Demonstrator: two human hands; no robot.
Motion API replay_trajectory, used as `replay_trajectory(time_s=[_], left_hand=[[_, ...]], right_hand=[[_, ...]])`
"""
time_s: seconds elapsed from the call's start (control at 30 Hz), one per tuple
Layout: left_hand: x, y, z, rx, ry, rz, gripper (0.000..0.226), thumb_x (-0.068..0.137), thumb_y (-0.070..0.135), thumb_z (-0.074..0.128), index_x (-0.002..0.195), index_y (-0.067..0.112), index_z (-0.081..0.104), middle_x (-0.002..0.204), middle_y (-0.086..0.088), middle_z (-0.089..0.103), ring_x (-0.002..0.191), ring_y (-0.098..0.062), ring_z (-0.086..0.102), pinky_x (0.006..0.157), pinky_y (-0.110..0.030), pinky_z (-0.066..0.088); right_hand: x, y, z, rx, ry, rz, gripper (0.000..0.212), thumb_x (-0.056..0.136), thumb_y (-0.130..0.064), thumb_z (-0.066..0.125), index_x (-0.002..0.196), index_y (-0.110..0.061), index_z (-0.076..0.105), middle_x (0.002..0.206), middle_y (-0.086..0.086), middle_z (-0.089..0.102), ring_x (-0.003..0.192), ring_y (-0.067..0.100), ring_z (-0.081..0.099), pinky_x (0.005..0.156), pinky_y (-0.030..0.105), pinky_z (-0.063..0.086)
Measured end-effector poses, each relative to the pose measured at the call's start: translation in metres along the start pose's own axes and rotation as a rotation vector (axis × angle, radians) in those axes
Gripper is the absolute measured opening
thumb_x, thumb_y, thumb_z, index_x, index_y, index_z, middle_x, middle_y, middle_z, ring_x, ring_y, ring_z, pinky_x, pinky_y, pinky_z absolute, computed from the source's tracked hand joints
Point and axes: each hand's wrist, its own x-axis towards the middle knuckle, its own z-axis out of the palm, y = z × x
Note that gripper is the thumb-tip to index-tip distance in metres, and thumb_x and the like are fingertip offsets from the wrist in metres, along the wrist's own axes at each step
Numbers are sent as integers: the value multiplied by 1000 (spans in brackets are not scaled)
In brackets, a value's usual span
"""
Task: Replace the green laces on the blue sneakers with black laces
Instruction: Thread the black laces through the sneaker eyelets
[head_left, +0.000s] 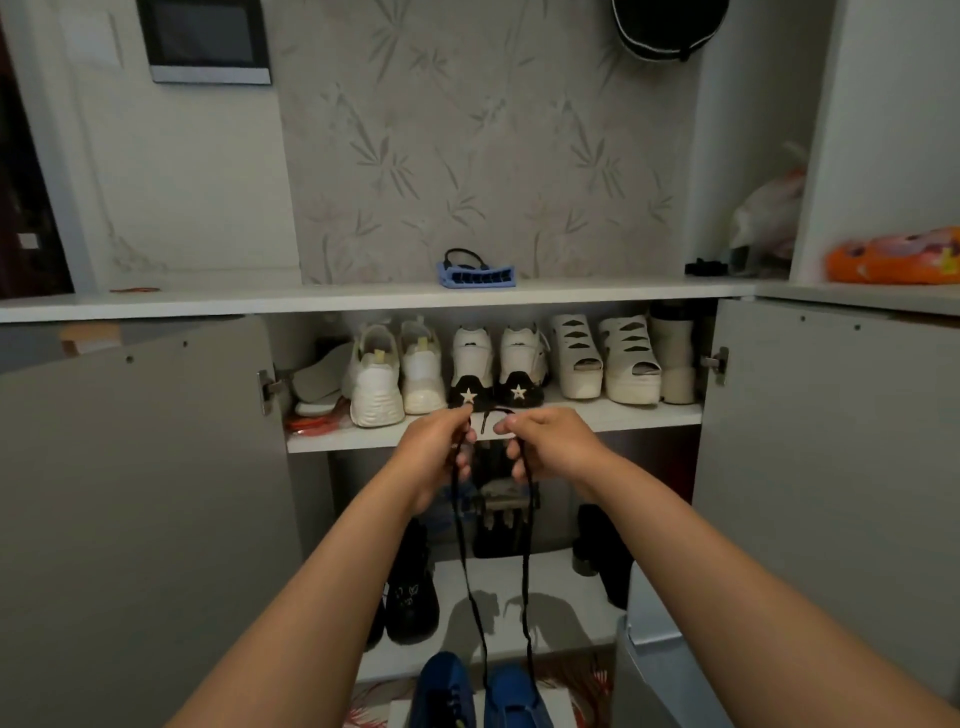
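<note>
Standing open, two grey cabinet doors (145, 493) frame a shoe cupboard. On its upper shelf (649, 415) sit white sneakers (395, 374), a pair of black-toed shoes with stars (493, 369) and white sandals (602, 358). On the lower shelf are black boots (410, 597) and other dark shoes, partly hidden behind the hands. A blue plastic item (475, 273) lies on the cupboard top, and an orange packet (893, 257) lies far to the right.

The blue sneakers (511, 696) stand side by side at the bottom edge of the view, in front of the cupboard, toes pointing toward it. Both arms reach forward, level with the front edge of the upper shelf. The left hand (436, 447) and right hand (545, 441) are close together, just below the starred toes. Each pinches the black laces (470, 587) between thumb and forefinger, with the other fingers curled. A short loop arches between the hands. Two long strands hang straight down past the dark shoes, and their ends dangle just over the blue sneakers.
</note>
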Motion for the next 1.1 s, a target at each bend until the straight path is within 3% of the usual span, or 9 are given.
replay_trajectory(time_s=[0.17, 0.3, 0.4, 0.47, 0.6, 0.73, 0.87, 0.97, 1.1], left_hand=[[0, -58, -5, 424, -36, -29, 30, 98, 38, 52, 77, 18, 57, 60, 4, 55, 46, -11, 41, 44, -22, 27], [6, -131, -12, 622, -77, -76, 30, 98, 33, 56, 74, 15, 61, 65, 3, 60, 53, -12, 44, 50, -24, 34], [13, -182, -21, 755, -131, -95, 28, 94, 31, 61, 70, 17, 64, 69, 4, 64, 61, -10, 53, 62, -25, 45], [18, -210, -28, 832, -156, -125, 25, 91, 31, 64, 72, 15, 67, 73, 2, 67, 67, -11, 58, 66, -26, 48], [27, -255, -46, 949, -145, -119, 18, 90, 31, 64, 76, 20, 67, 80, 5, 67, 81, -11, 63, 63, -21, 43], [41, -277, -61, 1213, -197, -115, 23, 93, 30, 62, 107, 13, 70, 108, -5, 67, 105, -21, 62, 83, -24, 46], [49, -288, -63, 1617, -238, -166, 43, 92, 34, 60, 125, 7, 58, 128, -15, 52, 119, -30, 49, 96, -36, 45], [47, -297, -53, 1766, -201, -34, 51, 87, 35, 63, 129, 12, 44, 131, -10, 44, 122, -29, 42, 99, -39, 38], [44, -310, -39, 1792, -462, -82, 60, 79, 61, 63, 124, 22, 60, 125, -6, 49, 123, -28, 41, 100, -40, 32]], right_hand=[[-7, 66, 3, -160, 22, 99, 25, 100, -27, 57, 90, -12, 76, 57, -1, 51, 42, 10, 40, 42, 22, 36], [-9, 144, 8, -317, 14, 244, 32, 96, -27, 63, 74, -4, 67, 55, 2, 47, 36, 10, 34, 40, 20, 27], [-11, 201, 12, -368, -41, 285, 14, 100, -14, 55, 98, -11, 69, 62, 4, 58, 33, 1, 43, 40, 16, 35], [-14, 236, 15, -378, -49, 314, 20, 98, -8, 56, 114, -11, 67, 67, 4, 63, 40, -3, 50, 45, 13, 40], [-9, 282, 18, -456, -77, 352, 15, 92, -8, 63, 105, -11, 70, 81, 3, 67, 67, 10, 62, 59, 18, 47], [6, 299, 24, -566, -148, 308, 16, 94, -10, 61, 103, -7, 75, 103, 4, 71, 99, 17, 64, 84, 21, 48], [10, 312, 29, -732, -287, 340, 24, 95, -9, 54, 95, 4, 74, 102, 17, 72, 94, 23, 64, 82, 28, 50], [13, 316, 32, -753, -315, 338, 23, 94, -10, 58, 97, 5, 75, 105, 18, 73, 101, 27, 66, 90, 35, 53], [14, 313, 37, -635, -273, 331, 22, 91, 4, 57, 103, -3, 75, 100, 15, 72, 79, 22, 66, 70, 29, 55]])
